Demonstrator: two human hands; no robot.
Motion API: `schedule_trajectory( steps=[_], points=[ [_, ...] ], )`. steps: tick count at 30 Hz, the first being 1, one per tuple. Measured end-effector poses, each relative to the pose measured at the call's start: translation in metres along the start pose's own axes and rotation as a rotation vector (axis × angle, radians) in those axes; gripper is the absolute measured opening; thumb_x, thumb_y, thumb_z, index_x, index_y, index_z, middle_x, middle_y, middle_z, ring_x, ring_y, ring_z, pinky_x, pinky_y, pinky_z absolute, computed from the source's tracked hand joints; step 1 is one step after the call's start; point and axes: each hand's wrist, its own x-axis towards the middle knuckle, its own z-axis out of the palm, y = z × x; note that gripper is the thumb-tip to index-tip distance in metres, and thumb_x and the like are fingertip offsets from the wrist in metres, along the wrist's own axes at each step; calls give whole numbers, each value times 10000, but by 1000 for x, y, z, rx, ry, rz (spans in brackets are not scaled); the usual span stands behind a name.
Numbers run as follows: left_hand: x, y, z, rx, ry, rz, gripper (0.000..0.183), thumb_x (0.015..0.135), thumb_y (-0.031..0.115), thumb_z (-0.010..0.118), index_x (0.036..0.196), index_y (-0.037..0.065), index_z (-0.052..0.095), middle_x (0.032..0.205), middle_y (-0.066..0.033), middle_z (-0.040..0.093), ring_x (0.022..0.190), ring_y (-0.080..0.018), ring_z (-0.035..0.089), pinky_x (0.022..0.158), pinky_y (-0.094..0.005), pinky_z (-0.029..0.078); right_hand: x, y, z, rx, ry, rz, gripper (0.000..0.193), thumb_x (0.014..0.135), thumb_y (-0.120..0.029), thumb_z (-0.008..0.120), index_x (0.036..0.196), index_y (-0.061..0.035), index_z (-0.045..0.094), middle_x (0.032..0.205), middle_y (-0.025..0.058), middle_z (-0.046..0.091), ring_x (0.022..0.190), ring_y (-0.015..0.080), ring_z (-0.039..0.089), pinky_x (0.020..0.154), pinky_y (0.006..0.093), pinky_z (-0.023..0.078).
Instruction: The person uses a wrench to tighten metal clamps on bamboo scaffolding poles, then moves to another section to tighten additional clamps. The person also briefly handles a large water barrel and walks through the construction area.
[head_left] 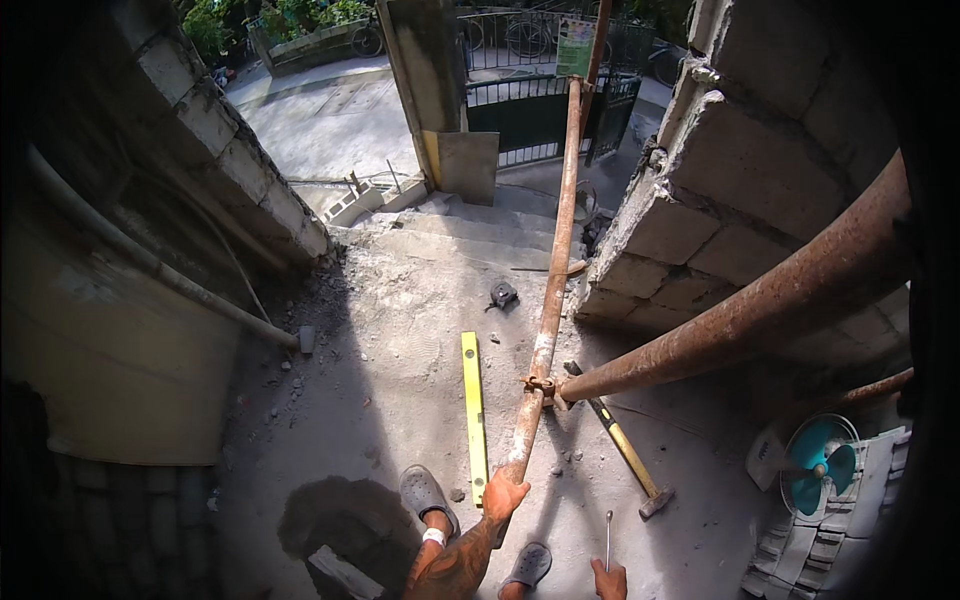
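Observation:
My left hand (503,496) is wrapped round the lower end of a long, rusty scaffold pipe (556,300), which slants away from me toward the gate. A rusty coupler (541,386) joins it to a thicker-looking rusty pole (740,305) coming in from the right. Low in the view, my right hand (609,580) is closed round a slim metal wrench (609,540), its rounded end pointing away from me. On the floor left of the pipe lies a yellow spirit level (474,415). Right of the pipe rests a hammer (627,447) with a yellow and black handle.
Broken block walls stand left (225,150) and right (700,210). Beyond dusty steps (470,235) is a dark metal gate (530,115). A small black object (502,295) lies on the floor. A teal fan (818,475) sits at right; a dug patch (340,520) is beside my feet.

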Motion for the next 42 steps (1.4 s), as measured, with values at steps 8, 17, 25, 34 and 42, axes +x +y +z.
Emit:
schedule_trajectory(
  steps=[8, 17, 25, 34, 42],
  points=[
    [-6, -33, -23, -108, -272, -13, 706, 738, 529, 750, 1201, 24, 580, 993, -259, 689, 944, -383, 689, 823, -435, 540, 54, -142, 108, 639, 196, 570, 331, 948, -340, 554, 820, -35, 532, 580, 93, 503, 474, 257, 535, 402, 365, 420],
    [46, -204, -264, -124, -167, -85, 338, 952, 330, 575, 862, 24, 684, 776, -60, 717, 721, -172, 685, 706, -317, 526, 56, -261, 124, 937, 538, 703, 227, 963, -276, 526, 941, -50, 519, 620, 108, 524, 490, 253, 551, 400, 356, 423],
    [65, -211, -391, -214, -167, -349, 245, 963, 226, 554, 921, 2, 644, 801, -69, 695, 659, -147, 646, 578, -296, 514, 32, -355, 83, 933, -28, 734, 180, 959, -142, 437, 980, 29, 491, 702, 120, 510, 525, 227, 579, 434, 380, 565],
    [75, -159, -416, -419, -275, -383, 262, 994, 237, 514, 1022, -5, 611, 889, -107, 703, 733, -178, 676, 638, -311, 552, 49, -384, 112, 981, 137, 976, 166, 947, -130, 436, 981, -19, 554, 661, 156, 589, 451, 221, 573, 350, 375, 469],
    [174, -151, -480, -255, -286, -497, 295, 1018, 250, 482, 949, -2, 619, 871, -97, 709, 749, -165, 671, 654, -311, 524, 71, -404, 128, 608, 335, 948, 217, 1000, -178, 416, 941, -9, 540, 603, 93, 491, 435, 187, 490, 356, 348, 484]
  ],
)
